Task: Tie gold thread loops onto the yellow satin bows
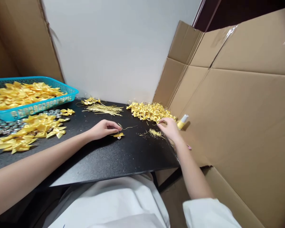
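Observation:
My left hand [105, 129] is closed in a pinch over the table, holding a small yellow ribbon bow [118, 135] with a shiny bead by its thin gold cord [128, 128]. The bow sits just below the fingertips, and the cord's loose end trails to the right. At the right, my right hand [169, 128] has its fingers drawn together at the front edge of a heap of yellow bows with gold cords [149, 111]. Whatever lies between those fingertips is too small to make out. Beside that hand is a little tangle of cord scraps [155, 133].
A turquoise basket [72, 91] of yellow bows stands at the left. Before it lie loose yellow bows [44, 125] and silvery beads [6, 126]. Gold cord lengths [104, 109] lie behind my left hand. A white-and-yellow spool [182, 121] stands by the cardboard wall [239, 110].

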`<state>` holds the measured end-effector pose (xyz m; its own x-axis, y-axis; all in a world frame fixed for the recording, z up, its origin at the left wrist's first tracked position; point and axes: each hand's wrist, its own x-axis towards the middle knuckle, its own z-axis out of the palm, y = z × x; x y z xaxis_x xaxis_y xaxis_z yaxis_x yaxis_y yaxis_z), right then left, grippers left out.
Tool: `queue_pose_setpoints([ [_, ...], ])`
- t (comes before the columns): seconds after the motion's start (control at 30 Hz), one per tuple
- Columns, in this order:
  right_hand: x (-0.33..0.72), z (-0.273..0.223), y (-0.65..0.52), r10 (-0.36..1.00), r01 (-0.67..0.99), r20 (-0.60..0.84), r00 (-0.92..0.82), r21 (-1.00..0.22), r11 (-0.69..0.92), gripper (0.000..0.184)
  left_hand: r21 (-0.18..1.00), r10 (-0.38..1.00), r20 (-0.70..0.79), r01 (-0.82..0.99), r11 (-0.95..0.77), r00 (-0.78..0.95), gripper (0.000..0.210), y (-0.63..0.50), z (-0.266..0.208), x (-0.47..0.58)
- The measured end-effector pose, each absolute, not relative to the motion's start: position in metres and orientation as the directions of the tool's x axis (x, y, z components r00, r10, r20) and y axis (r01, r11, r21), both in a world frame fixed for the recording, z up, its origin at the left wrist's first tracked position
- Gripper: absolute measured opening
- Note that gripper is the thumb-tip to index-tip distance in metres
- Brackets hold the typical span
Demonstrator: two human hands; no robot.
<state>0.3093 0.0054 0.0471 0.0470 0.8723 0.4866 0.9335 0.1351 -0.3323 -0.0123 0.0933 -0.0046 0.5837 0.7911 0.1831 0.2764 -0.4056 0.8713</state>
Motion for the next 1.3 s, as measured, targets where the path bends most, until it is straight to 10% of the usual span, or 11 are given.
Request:
queue_pose_setpoints([
  [0.2,0.387,0.007,-0.067,0.843,0.894,0.325,0.429,-0.021,-0.447,0.034,0.855,0.768,0.210,0.267,-0.444,0.605,0.028,0.086,0.001,-0.012],
  [0.53,0.419,-0.014,-0.067,0.864,0.911,0.383,0.327,0.115,-0.396,0.031,0.804,0.714,0.229,0.284,-0.522,0.661,0.030,0.083,0.003,-0.016],
  [0.77,0.376,0.008,-0.051,0.767,0.825,0.507,0.393,-0.562,-0.052,0.029,0.838,0.728,0.241,0.240,-0.489,0.642,0.024,0.082,-0.004,-0.013],
  [0.87,0.310,0.024,-0.034,0.889,0.644,0.431,0.157,-0.727,0.239,0.035,0.841,0.726,0.257,0.222,-0.493,0.638,0.022,0.083,-0.005,-0.012],
  [1.3,0.178,-0.019,0.061,0.977,0.560,0.208,-0.056,-0.803,0.203,0.029,0.929,0.747,0.212,0.106,-0.354,0.630,0.031,0.081,-0.004,-0.008],
])
